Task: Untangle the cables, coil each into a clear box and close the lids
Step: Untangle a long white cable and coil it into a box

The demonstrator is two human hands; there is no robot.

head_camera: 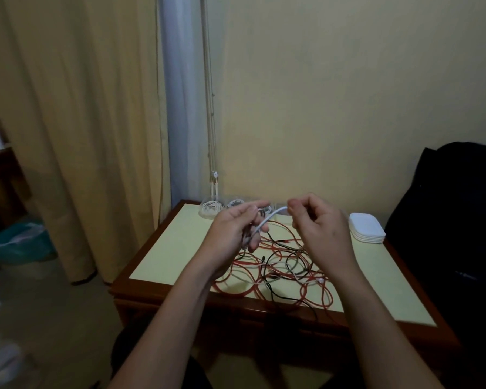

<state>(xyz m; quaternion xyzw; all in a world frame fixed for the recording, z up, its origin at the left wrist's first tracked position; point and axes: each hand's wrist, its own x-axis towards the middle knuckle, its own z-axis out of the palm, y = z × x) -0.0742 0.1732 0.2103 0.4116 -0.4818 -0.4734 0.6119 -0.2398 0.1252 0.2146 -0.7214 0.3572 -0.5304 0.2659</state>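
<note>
Wooden table (141, 287) with yellow top, tangled red, black and white cables (281, 273), clear boxes (211, 210), stacked white lids (366, 228)

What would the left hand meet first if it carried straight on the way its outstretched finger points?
Most likely the right hand, which pinches the same white cable just ahead of the left hand; if their depth differs, the clear boxes behind.
</note>
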